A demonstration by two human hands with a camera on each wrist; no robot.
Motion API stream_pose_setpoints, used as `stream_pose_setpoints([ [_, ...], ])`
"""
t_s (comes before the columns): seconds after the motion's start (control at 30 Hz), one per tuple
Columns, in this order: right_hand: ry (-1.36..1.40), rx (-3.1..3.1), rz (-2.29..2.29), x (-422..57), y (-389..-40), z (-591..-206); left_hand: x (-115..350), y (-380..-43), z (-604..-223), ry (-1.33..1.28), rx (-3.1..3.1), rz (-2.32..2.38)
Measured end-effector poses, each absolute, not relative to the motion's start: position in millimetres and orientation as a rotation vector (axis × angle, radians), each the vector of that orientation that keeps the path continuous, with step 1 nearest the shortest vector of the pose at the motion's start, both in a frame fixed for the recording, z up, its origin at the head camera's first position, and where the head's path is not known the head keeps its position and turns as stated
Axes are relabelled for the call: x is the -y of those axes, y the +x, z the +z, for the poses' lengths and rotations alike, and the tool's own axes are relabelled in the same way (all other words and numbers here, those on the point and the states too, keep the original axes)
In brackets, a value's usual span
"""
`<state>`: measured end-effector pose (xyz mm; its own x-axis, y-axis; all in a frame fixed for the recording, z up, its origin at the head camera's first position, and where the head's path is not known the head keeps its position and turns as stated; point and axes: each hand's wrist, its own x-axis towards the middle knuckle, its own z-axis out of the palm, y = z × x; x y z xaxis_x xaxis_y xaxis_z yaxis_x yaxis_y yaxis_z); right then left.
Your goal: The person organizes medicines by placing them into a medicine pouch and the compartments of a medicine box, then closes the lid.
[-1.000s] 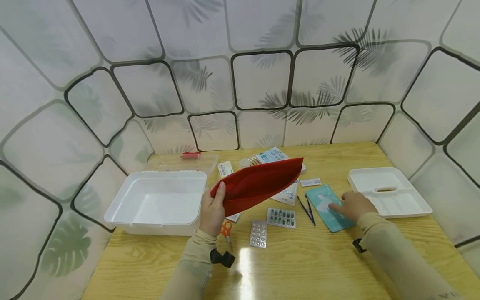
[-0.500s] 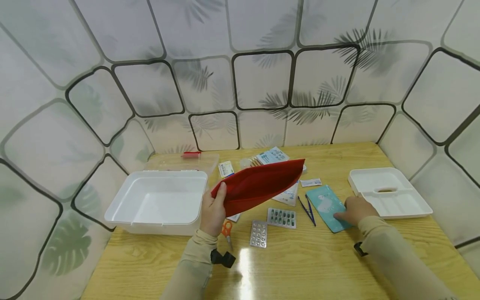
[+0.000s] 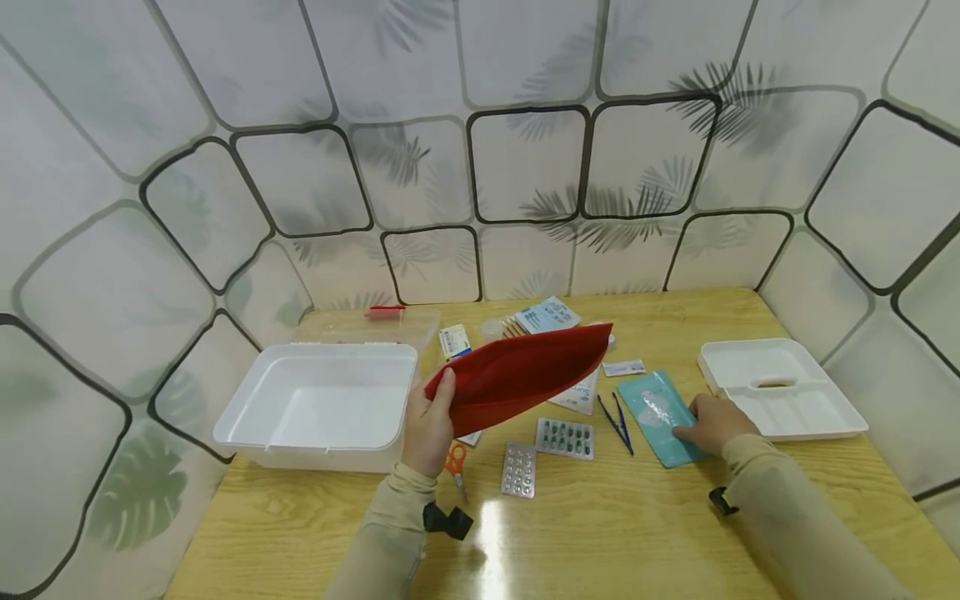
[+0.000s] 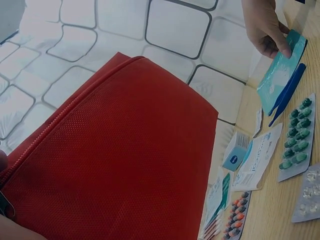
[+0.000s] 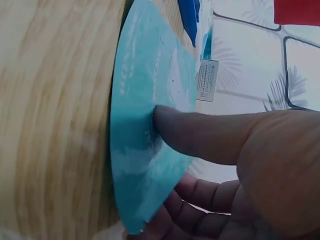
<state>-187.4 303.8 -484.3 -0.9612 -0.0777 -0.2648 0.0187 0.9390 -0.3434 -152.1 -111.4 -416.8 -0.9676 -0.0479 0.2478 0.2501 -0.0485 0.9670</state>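
My left hand [image 3: 429,425] grips one end of a red zippered pouch [image 3: 525,375], held up above the table. In the left wrist view the pouch [image 4: 135,150] shows its zipper along one edge, and the hand is mostly cut off. My right hand [image 3: 716,423] is at the near right edge of a teal packet [image 3: 656,412] lying on the table. In the right wrist view the thumb presses on top of the packet [image 5: 145,90] while the other fingers curl under its edge, pinching it. Blue tweezers [image 3: 617,423] lie just left of the packet.
A white box [image 3: 315,400] stands left; a white divided tray [image 3: 780,387] stands right. Between them lie a blister pack of green capsules [image 3: 565,437], a silver blister pack [image 3: 519,469], orange-handled scissors [image 3: 456,462], a small sachet [image 3: 623,367] and a blue-and-white packet [image 3: 547,315].
My right hand has shifted slightly right, to the packet's edge, and its fingers have closed in on it. The left hand and red pouch have stayed nearly still.
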Motion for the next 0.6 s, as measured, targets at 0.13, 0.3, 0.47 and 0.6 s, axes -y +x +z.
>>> stream_pose_setpoints([
  [0.13,-0.043,-2.847,-0.523,-305.4,-187.0,-485.4,112.7,-150.6,-417.1,-0.218,2.006,-2.115],
  [0.3,-0.066,-2.929,-0.581,-305.9,-186.7,-483.1,114.4,-149.1,-415.6,-0.191,1.999,-2.097],
  [0.47,-0.104,-2.979,-0.698,-306.7,-186.3,-475.0,116.0,-148.7,-414.9,-0.186,1.994,-2.094],
  [0.6,-0.155,-3.019,-0.769,-308.8,-186.6,-468.3,116.3,-148.0,-414.6,-0.182,1.995,-2.096],
])
